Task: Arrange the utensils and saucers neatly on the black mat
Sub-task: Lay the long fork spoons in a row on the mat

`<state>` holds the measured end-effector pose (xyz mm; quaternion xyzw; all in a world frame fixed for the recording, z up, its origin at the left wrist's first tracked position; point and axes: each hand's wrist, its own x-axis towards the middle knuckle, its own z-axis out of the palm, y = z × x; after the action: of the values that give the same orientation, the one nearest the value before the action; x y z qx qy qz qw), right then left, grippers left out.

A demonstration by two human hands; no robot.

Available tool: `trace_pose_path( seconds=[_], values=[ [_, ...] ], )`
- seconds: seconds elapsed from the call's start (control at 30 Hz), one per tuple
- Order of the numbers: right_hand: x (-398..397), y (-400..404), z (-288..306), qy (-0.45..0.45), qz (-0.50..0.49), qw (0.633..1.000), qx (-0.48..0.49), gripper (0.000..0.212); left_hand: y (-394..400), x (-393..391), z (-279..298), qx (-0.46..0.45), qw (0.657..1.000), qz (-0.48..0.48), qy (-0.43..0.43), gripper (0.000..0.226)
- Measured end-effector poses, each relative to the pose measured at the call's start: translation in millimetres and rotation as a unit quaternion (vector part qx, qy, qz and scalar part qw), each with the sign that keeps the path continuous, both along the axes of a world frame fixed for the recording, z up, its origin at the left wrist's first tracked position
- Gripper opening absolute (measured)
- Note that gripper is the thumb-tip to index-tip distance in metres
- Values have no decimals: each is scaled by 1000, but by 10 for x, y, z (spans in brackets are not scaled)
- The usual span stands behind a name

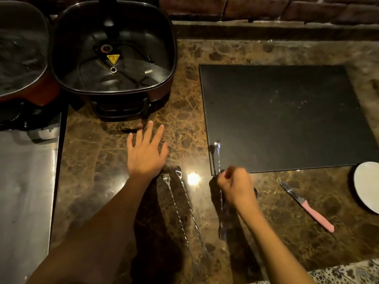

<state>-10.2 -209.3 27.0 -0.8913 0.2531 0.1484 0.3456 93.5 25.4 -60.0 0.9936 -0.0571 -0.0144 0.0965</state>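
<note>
Black mat on brown veined marble counter; pink-handled knife, white saucer, silver spoons (twisted stems), near right a floral cloth.

Brown marble countertop, glossy, with lamp glare. Brick wall behind. Steel surface at left. Two lidded electric pans at rear left.

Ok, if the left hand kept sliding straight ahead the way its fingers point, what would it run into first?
Most likely the front handle of the square electric pot. The left hand lies open on the marble counter, fingers aimed up and slightly right, with only bare counter before it. Depth is hard to judge here.
</note>
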Motion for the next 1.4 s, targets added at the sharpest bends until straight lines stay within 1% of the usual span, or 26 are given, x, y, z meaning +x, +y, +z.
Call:
trace_pose_path(
  seconds=[0.1,0.17,0.2,0.37,0.5,0.63,0.73,0.83,0.93,1.0,1.07,1.13,1.23,1.4],
  values=[
    [421,-236,-86,3,-44,999,-21,23,-10,-1,3,-3,1000,7,-5,63],
    [676,-348,-135,24,-62,997,-30,13,-24,-6,8,-7,1000,13,-16,62],
    [801,-398,-150,34,-70,996,-37,13,-30,-13,7,-8,999,14,-29,61],
    [1274,-565,-188,60,-73,994,-58,28,1,-29,-66,1,994,-4,-107,55],
    [1431,-601,-177,65,-81,993,-60,26,15,-12,-117,15,993,-8,-121,54],
    [1436,-618,-219,44,-77,994,-69,19,19,-10,-138,26,992,-1,-122,55],
    [1399,-617,-225,31,-83,994,-70,26,5,-17,-114,28,991,-3,-129,54],
    [1256,-544,-159,8,-78,995,-62,26,-8,-22,-72,18,991,0,-132,54],
    [837,-330,-106,-5,-31,997,-73,20,-15,-42,-54,18,990,-4,-138,52],
    [419,-72,-86,32,39,997,-51,13,-18,-31,-45,16,990,-1,-142,52],
    [-9,209,-109,58,108,992,-9,13,-20,-38,-32,15,990,3,-143,51],
    [-348,433,-154,86,142,986,23,13,-27,-46,-22,18,989,4,-144,51],
    [-657,628,-221,126,148,979,52,16,-27,-43,-21,15,989,4,-145,51],
    [-760,698,-269,122,140,982,33,16,-27,-40,-45,16,990,4,-143,52]
  ],
)
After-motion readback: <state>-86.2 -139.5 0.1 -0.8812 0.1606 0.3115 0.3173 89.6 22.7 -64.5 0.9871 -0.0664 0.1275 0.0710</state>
